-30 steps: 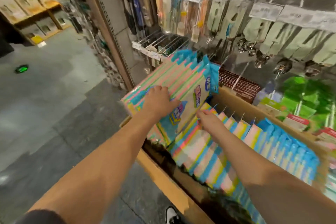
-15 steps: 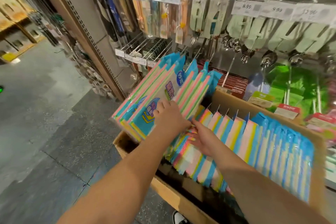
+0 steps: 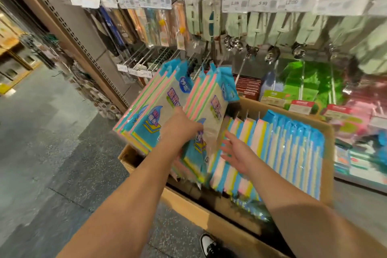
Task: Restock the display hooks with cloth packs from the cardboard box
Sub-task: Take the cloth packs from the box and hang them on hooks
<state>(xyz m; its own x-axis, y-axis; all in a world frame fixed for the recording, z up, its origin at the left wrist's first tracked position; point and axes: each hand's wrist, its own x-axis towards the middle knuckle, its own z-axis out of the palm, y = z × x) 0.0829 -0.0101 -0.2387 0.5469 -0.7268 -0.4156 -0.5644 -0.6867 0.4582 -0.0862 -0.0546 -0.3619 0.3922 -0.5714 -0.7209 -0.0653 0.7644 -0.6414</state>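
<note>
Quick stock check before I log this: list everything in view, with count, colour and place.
lifted cloth packs: a bundle, count unclear, blue-topped with pink, green and yellow stripes, above the box's left end
boxed cloth packs: many, same colours, standing in rows in the box
cardboard box: one, brown, below the hooks
display hooks: several, metal, bare, behind the bundle
price tags: many, white, top rail
scoops: several, silver, hanging
shoe: one, black-white, floor
left hand: grips the bundle
right hand: fingers spread, over boxed packs
</note>
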